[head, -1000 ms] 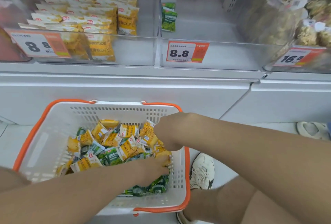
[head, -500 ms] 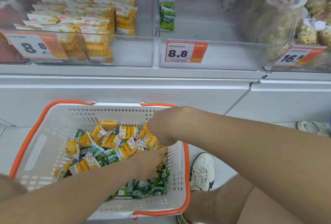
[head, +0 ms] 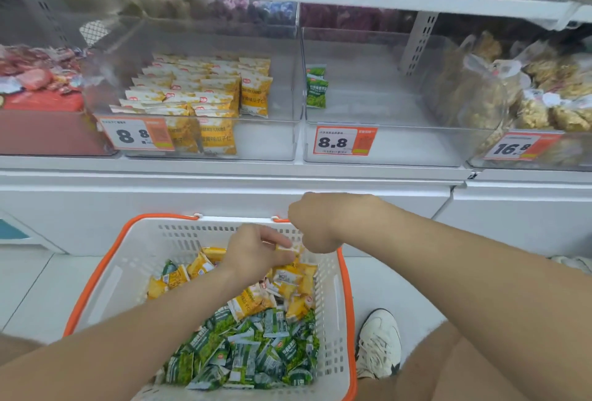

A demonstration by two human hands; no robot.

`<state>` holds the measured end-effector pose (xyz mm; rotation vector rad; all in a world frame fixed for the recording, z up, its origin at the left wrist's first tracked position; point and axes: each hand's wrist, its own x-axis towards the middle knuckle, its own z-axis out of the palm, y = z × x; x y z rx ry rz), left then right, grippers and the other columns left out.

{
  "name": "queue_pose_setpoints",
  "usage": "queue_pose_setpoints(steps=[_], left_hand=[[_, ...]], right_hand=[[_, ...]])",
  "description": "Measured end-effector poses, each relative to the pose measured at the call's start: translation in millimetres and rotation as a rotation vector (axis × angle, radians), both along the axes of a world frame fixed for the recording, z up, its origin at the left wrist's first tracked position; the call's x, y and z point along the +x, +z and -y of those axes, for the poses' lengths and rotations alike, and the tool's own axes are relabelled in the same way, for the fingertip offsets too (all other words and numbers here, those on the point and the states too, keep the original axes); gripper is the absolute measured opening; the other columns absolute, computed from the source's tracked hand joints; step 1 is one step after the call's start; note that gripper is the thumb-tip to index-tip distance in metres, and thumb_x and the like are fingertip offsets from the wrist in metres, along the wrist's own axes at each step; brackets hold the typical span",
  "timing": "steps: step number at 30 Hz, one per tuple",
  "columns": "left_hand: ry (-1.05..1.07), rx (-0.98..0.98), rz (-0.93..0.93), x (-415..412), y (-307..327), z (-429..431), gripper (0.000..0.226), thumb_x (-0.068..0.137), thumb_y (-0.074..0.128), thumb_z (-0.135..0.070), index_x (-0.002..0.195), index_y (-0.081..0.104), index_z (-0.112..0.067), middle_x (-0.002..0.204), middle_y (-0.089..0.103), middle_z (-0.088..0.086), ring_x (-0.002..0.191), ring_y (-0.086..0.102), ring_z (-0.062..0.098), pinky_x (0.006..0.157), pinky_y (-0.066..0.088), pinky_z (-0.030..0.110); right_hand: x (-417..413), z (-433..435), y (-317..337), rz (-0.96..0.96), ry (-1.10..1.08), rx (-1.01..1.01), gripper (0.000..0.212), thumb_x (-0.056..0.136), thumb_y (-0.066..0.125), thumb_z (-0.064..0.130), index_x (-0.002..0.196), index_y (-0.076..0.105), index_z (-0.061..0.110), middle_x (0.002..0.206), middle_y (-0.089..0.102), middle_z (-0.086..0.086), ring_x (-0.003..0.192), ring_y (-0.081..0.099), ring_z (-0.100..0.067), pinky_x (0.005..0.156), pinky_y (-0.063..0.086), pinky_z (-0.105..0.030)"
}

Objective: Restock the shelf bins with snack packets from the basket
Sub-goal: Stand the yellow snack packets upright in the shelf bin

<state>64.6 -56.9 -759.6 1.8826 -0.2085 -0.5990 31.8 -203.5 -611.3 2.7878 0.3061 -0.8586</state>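
Snack packets lie heaped in the basket, yellow ones at the far side and green ones nearer. My left grip pinches one yellow packet between thumb and fingertips, just above the heap at the far right corner. My right grip hovers beside it, fingers curled under. I cannot tell whether it holds anything.

Step in hand, as I judge it: picking yellow stock. The next move calls for a lift up and far-left into the left bin, which already holds rows of matching yellow packs. The middle bin holds only two green packs.

Both palms are hidden, and the pinched packet's print is unreadable.
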Motion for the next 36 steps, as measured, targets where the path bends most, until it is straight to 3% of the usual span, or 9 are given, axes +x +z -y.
queue_pose_setpoints(steps=[2,4,7,12,18,24,29,32,36], left_hand=[[0.069,-0.091,0.013,7,28,-3,0.018,0.073,0.093,-0.003,0.082,0.081,-0.012,0.073,0.07,-0.008,0.064,0.067,0.005,0.064,0.052,0.02],[0.109,-0.178,0.038,15,54,-7,0.026,0.073,0.091,0.004,0.087,0.071,-0.005,0.084,0.073,-0.005,0.07,0.071,0.009,0.064,0.054,0.021],[0.081,-0.304,0.068,27,86,-17,0.044,0.076,0.084,0.013,0.099,0.053,-0.008,0.095,0.065,0.001,0.074,0.073,0.015,0.059,0.055,0.024],[0.105,-0.41,0.126,44,122,-30,0.042,0.081,0.084,0.003,0.106,0.056,-0.014,0.115,0.067,0.007,0.087,0.073,0.015,0.073,0.058,0.027],[-0.077,-0.292,0.188,53,148,-40,0.04,0.082,0.087,-0.014,0.119,0.07,-0.013,0.106,0.08,0.006,0.099,0.077,0.025,0.086,0.064,0.038],[0.026,-0.413,0.206,72,166,-49,0.039,0.082,0.082,0.003,0.118,0.072,-0.006,0.104,0.08,0.012,0.098,0.077,0.032,0.082,0.064,0.034],[0.091,-0.377,0.309,86,171,-48,0.039,0.078,0.088,-0.005,0.114,0.073,-0.012,0.102,0.08,0.006,0.095,0.078,0.028,0.085,0.064,0.041],[0.186,-0.28,0.494,97,174,-44,0.035,0.08,0.09,-0.02,0.111,0.074,-0.019,0.101,0.079,0.0,0.095,0.075,0.017,0.085,0.061,0.033],[0.245,0.121,0.877,116,172,-52,0.022,0.094,0.076,-0.035,0.113,0.072,-0.025,0.111,0.073,-0.011,0.108,0.066,0.008,0.093,0.052,0.032]], right_hand=[[4,6,8,0.065,-0.033,0.041,0.011,0.1,0.058,0.02,0.098,0.052,0.011,0.093,0.054,-0.006,0.079,0.057,-0.025,0.059,0.044,-0.032],[9,11,13,0.068,-0.075,0.109,0.036,0.098,0.064,0.036,0.118,0.057,0.008,0.114,0.061,-0.009,0.098,0.059,-0.028,0.07,0.051,-0.036],[17,15,17,0.113,-0.236,0.461,0.059,0.088,0.079,0.039,0.138,0.056,0.015,0.126,0.064,-0.005,0.11,0.064,-0.025,0.093,0.055,-0.04],[28,11,25,0.204,-0.619,1.131,0.035,0.078,0.087,0.005,0.105,0.069,0.018,0.111,0.07,-0.017,0.084,0.075,-0.028,0.081,0.065,-0.042],[40,0,37,0.32,-0.766,1.32,0.051,0.069,0.094,0.0,0.114,0.069,0.008,0.107,0.072,-0.021,0.083,0.077,-0.028,0.069,0.065,-0.036],[56,0,52,0.171,-0.799,1.574,0.034,0.088,0.08,0.003,0.12,0.07,0.001,0.111,0.076,-0.017,0.1,0.077,-0.029,0.089,0.063,-0.041],[72,-7,53,0.287,-0.804,1.571,0.028,0.089,0.08,0.009,0.114,0.071,0.002,0.108,0.077,-0.018,0.098,0.076,-0.032,0.088,0.063,-0.042],[94,-13,52,0.505,-0.789,1.566,0.01,0.094,0.074,0.011,0.103,0.07,0.009,0.102,0.077,-0.015,0.096,0.076,-0.034,0.083,0.064,-0.048],[124,-9,48,0.969,-0.6,1.065,0.024,0.096,0.067,0.027,0.117,0.063,0.017,0.103,0.073,-0.003,0.096,0.066,-0.024,0.08,0.052,-0.034]])
